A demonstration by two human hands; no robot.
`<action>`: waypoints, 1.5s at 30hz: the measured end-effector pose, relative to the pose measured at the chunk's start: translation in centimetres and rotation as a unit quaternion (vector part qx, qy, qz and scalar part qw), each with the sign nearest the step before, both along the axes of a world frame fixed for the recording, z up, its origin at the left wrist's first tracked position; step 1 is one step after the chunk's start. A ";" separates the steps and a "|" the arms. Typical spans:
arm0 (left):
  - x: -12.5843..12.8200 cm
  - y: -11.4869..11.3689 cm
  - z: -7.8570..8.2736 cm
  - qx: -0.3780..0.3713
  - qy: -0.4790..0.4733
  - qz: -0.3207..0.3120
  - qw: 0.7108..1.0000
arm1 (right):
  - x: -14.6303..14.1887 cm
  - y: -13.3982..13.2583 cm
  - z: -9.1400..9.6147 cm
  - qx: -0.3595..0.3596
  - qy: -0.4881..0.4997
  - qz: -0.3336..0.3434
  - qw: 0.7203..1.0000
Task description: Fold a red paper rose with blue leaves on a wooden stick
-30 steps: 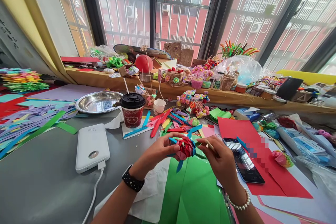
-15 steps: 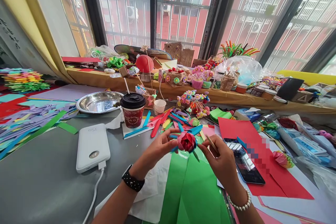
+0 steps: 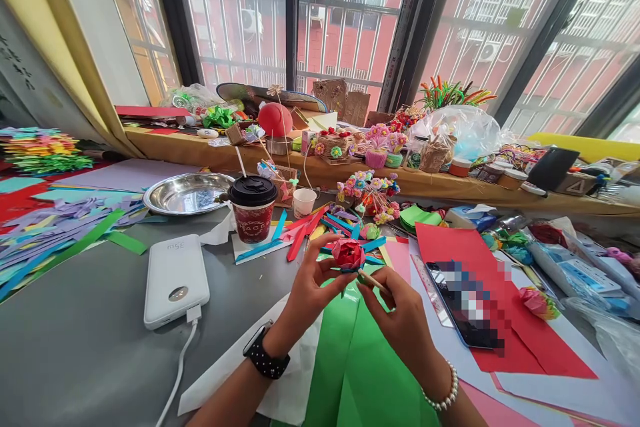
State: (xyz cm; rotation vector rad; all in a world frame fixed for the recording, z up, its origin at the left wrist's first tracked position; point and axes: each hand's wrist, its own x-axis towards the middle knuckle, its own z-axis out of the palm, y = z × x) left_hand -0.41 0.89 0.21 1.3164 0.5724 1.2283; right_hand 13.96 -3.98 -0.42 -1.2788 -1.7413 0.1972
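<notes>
Between the fingers of my left hand (image 3: 311, 285) is a red-pink paper flower (image 3: 349, 255) with layered petals, its opening facing up and toward me. Blue paper strips (image 3: 375, 245) stick out around its base. My right hand (image 3: 404, 310) pinches a thin wooden stick (image 3: 374, 282), whose tip meets the flower's underside at the right. Whether the tip goes into the paper is hard to see. Below both hands lie green paper sheets (image 3: 383, 353) and a white tissue (image 3: 293, 373).
A lidded coffee cup (image 3: 253, 213), a small white cup (image 3: 303, 202) and a steel plate (image 3: 187, 195) stand behind the hands. At left lies a white power bank (image 3: 176, 280) with a cable. A phone (image 3: 465, 307) rests on red paper (image 3: 545, 340) at right.
Both hands have risen slightly and moved a little left. The flower has tilted back, showing more of its side, and the stick now points up and left at its base.
</notes>
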 end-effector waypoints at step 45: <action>-1.0 1.5 -1.3 -0.053 0.160 -0.183 0.968 | 2.1 0.8 1.1 -0.160 0.003 0.066 0.985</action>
